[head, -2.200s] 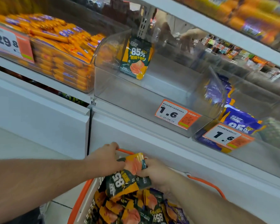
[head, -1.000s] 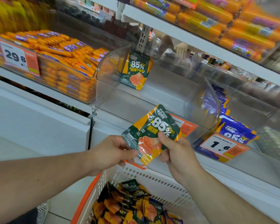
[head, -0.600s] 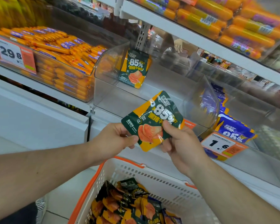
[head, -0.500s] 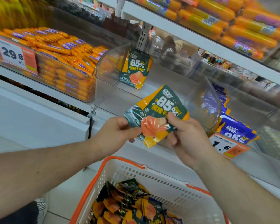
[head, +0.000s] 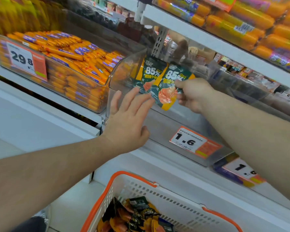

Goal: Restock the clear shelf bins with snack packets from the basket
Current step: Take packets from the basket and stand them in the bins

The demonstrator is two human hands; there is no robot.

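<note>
my right hand [head: 192, 95] pinches a green snack packet [head: 168, 87] inside the clear bin [head: 124, 67], just beside the standing packet [head: 148, 73] at its 9 o'clock. my left hand [head: 126, 118], fingers spread, fingertips touching the held packet's lower-left edge. basket [head: 157, 195] at 6 o'clock.

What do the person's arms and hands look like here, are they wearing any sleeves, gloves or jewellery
Both forearms are bare right up to the frame edge: no sleeve shows. The left hand and the right hand wear no gloves, and no rings, watch or wristband are visible on the parts in view. A bit of dark clothing shows at the bottom left corner, below the left arm.
</note>
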